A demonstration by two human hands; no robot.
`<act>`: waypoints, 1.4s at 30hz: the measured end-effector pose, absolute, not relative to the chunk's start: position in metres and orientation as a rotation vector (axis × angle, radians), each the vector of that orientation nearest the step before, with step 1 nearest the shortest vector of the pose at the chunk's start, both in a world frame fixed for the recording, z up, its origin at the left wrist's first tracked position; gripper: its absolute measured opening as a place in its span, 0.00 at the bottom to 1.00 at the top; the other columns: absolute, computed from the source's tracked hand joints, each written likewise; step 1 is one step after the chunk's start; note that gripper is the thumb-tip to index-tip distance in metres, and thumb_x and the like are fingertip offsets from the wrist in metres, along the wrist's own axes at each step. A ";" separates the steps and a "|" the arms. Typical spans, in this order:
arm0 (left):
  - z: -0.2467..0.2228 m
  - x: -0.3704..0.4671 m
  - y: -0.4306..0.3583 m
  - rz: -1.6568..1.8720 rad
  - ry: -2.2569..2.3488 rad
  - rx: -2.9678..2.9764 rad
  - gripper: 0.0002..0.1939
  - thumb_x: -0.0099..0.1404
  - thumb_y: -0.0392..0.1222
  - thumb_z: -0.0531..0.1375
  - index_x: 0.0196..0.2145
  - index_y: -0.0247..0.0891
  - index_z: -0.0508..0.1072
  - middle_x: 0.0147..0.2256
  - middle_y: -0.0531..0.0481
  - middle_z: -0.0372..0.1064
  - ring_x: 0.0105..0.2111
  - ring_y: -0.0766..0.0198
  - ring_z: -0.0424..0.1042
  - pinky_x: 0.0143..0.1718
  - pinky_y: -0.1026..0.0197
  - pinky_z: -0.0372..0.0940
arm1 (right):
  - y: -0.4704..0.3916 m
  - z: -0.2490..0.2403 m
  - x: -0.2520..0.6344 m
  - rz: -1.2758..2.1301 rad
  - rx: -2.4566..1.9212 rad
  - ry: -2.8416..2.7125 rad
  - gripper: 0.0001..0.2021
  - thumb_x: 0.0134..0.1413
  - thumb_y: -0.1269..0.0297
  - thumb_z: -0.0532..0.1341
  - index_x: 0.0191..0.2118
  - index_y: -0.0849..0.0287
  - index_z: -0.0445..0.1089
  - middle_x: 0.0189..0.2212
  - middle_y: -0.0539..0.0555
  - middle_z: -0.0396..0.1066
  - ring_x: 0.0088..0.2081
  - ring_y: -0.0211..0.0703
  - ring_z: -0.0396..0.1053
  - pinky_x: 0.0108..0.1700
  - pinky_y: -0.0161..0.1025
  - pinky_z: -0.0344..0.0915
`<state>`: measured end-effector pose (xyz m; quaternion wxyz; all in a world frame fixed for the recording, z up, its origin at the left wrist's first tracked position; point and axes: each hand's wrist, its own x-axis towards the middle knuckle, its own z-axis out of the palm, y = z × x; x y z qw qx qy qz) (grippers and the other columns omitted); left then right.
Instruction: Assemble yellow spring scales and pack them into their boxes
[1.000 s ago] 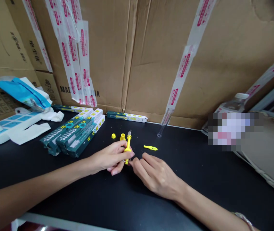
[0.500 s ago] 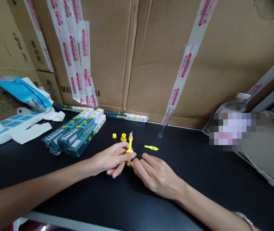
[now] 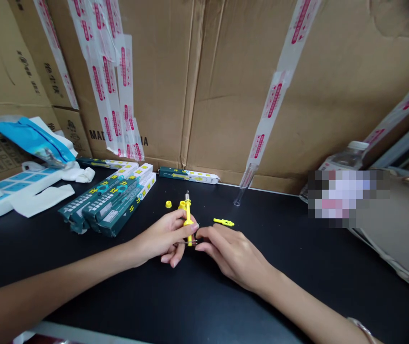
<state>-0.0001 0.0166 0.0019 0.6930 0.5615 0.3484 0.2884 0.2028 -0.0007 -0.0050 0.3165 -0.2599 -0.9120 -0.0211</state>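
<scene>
My left hand (image 3: pixel 170 236) is closed around a thin yellow plastic rod (image 3: pixel 189 215) with a flange. The rod stands nearly upright, with a silvery metal piece at its top. A thin bent metal wire (image 3: pixel 186 243) crosses the rod's lower end. Close on its right is my right hand (image 3: pixel 231 253), thumb and forefinger slightly apart at the wire's end; whether the thumb touches it, I cannot tell. Behind the rod lie a small yellow cap (image 3: pixel 169 204) and a larger yellow cap (image 3: pixel 182 205), partly covered. A flat yellow piece (image 3: pixel 224 222) rests beyond my right hand.
Green and white boxes (image 3: pixel 109 203) are stacked at left, with another box (image 3: pixel 189 175) along the cardboard wall (image 3: pixel 233 95). A clear tube (image 3: pixel 242 191) leans there. A power strip (image 3: pixel 21 181) and blue pouch (image 3: pixel 34 138) lie far left; a bottle (image 3: pixel 351 155) and bag (image 3: pixel 394 224) are right.
The right thumb and forefinger have parted, so the wire's end shows between them. The rod, still in my left hand, has shifted slightly left in view and now overlaps the larger cap.
</scene>
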 end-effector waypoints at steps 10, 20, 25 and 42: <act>0.012 0.001 0.012 0.983 0.831 1.288 0.20 0.62 0.54 0.66 0.41 0.36 0.67 0.26 0.52 0.72 0.24 0.69 0.71 0.16 0.73 0.60 | -0.015 -0.008 0.200 0.580 -0.879 -2.128 0.11 0.67 0.63 0.56 0.53 0.53 0.63 0.36 0.48 0.73 0.29 0.36 0.69 0.33 0.33 0.67; 0.008 0.002 0.009 1.064 0.830 1.321 0.23 0.61 0.56 0.66 0.43 0.36 0.68 0.28 0.51 0.74 0.22 0.73 0.59 0.19 0.71 0.51 | -0.012 -0.001 0.191 1.030 -0.961 -1.959 0.17 0.56 0.56 0.68 0.50 0.50 0.72 0.43 0.50 0.71 0.36 0.39 0.67 0.32 0.33 0.64; 0.009 0.001 0.010 1.059 0.829 1.332 0.21 0.62 0.54 0.65 0.43 0.36 0.68 0.29 0.51 0.74 0.27 0.68 0.67 0.24 0.68 0.56 | -0.008 -0.002 0.191 1.065 -0.971 -1.956 0.07 0.59 0.57 0.66 0.36 0.54 0.78 0.41 0.51 0.73 0.36 0.38 0.68 0.34 0.34 0.62; 0.007 -0.001 0.017 1.137 0.875 1.159 0.20 0.64 0.59 0.61 0.36 0.37 0.73 0.25 0.54 0.66 0.27 0.66 0.61 0.30 0.63 0.57 | -0.002 -0.015 0.194 1.246 -1.099 -1.708 0.20 0.65 0.48 0.55 0.36 0.60 0.73 0.22 0.49 0.69 0.22 0.34 0.63 0.23 0.30 0.61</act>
